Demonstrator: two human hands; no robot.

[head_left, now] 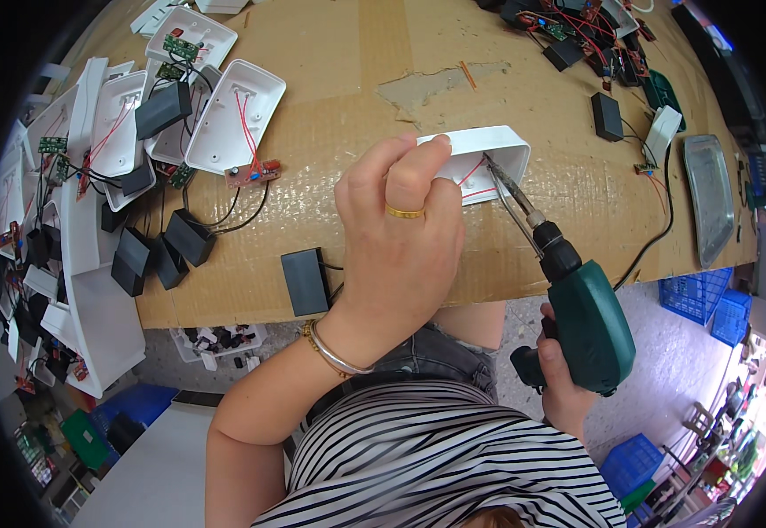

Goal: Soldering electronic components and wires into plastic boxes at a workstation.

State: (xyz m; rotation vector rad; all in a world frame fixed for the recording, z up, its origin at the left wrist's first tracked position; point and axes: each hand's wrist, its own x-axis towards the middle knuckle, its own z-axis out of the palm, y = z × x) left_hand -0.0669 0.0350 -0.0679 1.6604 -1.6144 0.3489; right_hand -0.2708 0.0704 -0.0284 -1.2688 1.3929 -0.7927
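Observation:
My left hand [405,211] grips a white plastic case [480,141], tilted so its open side faces right; red wires run inside it. My right hand [568,383] is wrapped round the handle of a green soldering gun [590,326]. The gun's metal tip and a thin feed tube beside it reach into the case, where the exact contact point is too small to make out. Beside my left wrist lies a black box [305,282] with black wires that pass behind the wrist.
Cardboard [330,88] covers the table. At left lie open white cases [236,114], a small circuit board [255,173] and black boxes [189,236]. A wired pile [577,44] sits at the far right, above a metal tray [709,198]. Blue crates [696,295] stand on the floor.

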